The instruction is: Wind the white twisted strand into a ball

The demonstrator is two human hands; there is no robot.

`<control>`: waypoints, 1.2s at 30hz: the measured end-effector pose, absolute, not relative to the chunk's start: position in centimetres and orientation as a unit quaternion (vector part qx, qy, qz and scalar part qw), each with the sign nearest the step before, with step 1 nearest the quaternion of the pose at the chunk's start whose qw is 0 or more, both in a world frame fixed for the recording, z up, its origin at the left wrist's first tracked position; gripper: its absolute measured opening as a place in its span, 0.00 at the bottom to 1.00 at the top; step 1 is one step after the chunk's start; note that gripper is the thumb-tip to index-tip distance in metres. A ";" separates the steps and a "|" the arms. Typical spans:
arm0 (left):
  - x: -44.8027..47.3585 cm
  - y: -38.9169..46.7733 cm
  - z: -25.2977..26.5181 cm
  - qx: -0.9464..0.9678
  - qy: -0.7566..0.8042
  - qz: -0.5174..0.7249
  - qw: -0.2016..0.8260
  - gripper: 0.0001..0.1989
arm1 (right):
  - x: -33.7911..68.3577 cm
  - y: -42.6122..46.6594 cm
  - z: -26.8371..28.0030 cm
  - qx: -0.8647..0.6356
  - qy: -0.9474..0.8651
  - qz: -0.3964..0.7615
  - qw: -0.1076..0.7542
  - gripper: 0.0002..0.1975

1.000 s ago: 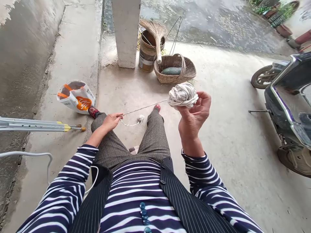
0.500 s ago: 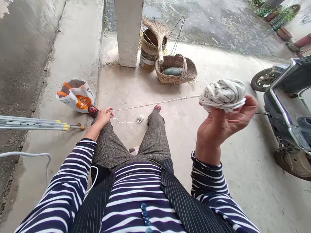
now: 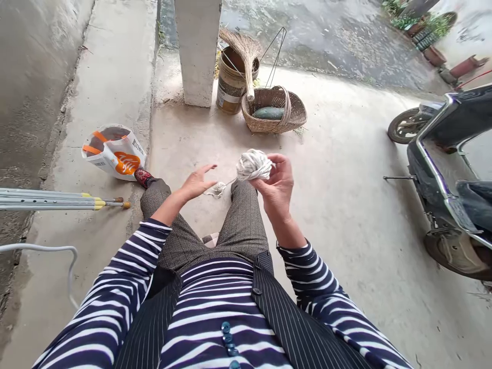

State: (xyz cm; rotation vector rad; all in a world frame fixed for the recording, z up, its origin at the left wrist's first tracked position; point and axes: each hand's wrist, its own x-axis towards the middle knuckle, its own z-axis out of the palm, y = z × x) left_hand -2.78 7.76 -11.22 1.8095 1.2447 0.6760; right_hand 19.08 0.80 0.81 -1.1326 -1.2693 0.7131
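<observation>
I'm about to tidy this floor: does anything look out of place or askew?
Mainly the broom: it slants across the bucket, handle down toward the basket, instead of standing clear. A small ball of cord also lies on the floor between the legs, where it could be stepped on.

So it's all pretty bright, soft daylight here, seemingly coming from the open yard (image 3: pixel 315 41) beyond the wicker basket (image 3: pixel 269 124). The concrete floor (image 3: pixel 334 169) goes nearly white just behind and right of the basket, and the yard past it has a pale, wet-looking glare. Shadows are super soft, like the faint smudge under the basket. The wall (image 3: pixel 46 61) way left of it sits dimmer. Ball of yarn (image 3: pixel 254 165) below the basket is bright, strands kinda mushy. Wide-angle stretch warps the scooter (image 3: pixel 449 179) far right of the basket, and the potted plants (image 3: pixel 438 25) above that look smeary.
</observation>
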 end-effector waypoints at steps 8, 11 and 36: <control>3.7 4.2 -7.5 0.641 0.367 0.335 0.585 0.20 | 18.7 0.6 -0.3 -0.504 -0.534 0.365 0.572 0.25; 1.6 2.0 -7.1 0.665 0.380 0.284 0.577 0.20 | 20.7 1.5 -2.1 -0.557 -0.549 0.265 0.564 0.25; -1.8 4.4 -8.7 0.711 0.448 0.293 0.456 0.14 | 18.4 -2.7 -5.9 -0.414 -0.512 0.616 0.432 0.39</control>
